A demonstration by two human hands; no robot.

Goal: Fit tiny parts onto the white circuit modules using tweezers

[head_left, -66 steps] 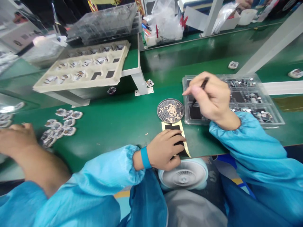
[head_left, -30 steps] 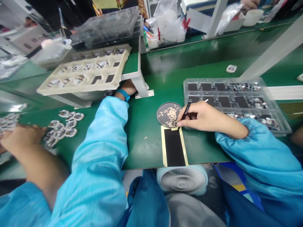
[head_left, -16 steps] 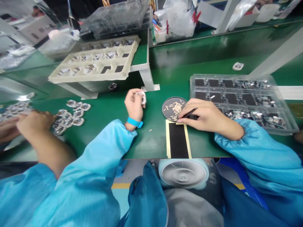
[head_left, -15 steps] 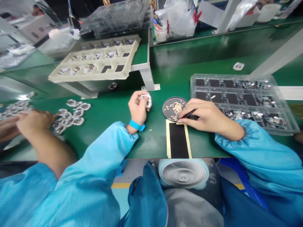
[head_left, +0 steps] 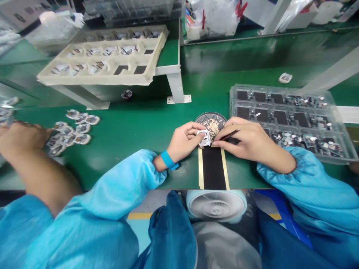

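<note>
My left hand (head_left: 183, 140) pinches a small white part (head_left: 204, 137) just above the top end of a black strip with yellow edges (head_left: 213, 168). My right hand (head_left: 246, 139) grips dark tweezers (head_left: 229, 135), whose tips point left toward that part. Directly behind both hands sits a round mesh dish (head_left: 211, 119) holding several tiny pale pieces. To the right lies a clear plastic tray (head_left: 288, 117) with black pads and small components in its pockets.
A beige tray (head_left: 106, 63) of parts rests on a white stand (head_left: 176, 87) at the back left. Loose white parts (head_left: 71, 127) lie on the green mat (head_left: 134, 123) at left, where another person's hand (head_left: 19, 136) works. A white round fan (head_left: 216, 205) hangs at my chest.
My left hand reached under the stand, came back with a small white part and carried it right to the tweezers. The right hand moved from the clear tray to the mesh dish.
</note>
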